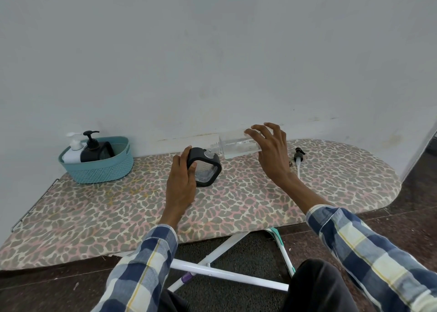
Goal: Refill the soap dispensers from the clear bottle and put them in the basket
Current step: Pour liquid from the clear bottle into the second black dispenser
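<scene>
My left hand (181, 181) grips the left side of a square black-framed soap dispenser (207, 167) with clear walls, standing on the leopard-print ironing board (118, 207). My right hand (272, 151) holds the clear bottle (233, 145) tipped nearly horizontal, its threaded neck resting at the dispenser's top opening. A little liquid lies in the bottle. The dispenser's black pump head with its white tube (298, 160) lies on the board to the right. A teal basket (99, 167) at the left holds a white pump dispenser (73, 149) and a black one (92, 149).
A white wall stands right behind the board. The board's white legs (227, 271) cross over a dark floor below its front edge. My knee (316, 285) shows at the bottom right.
</scene>
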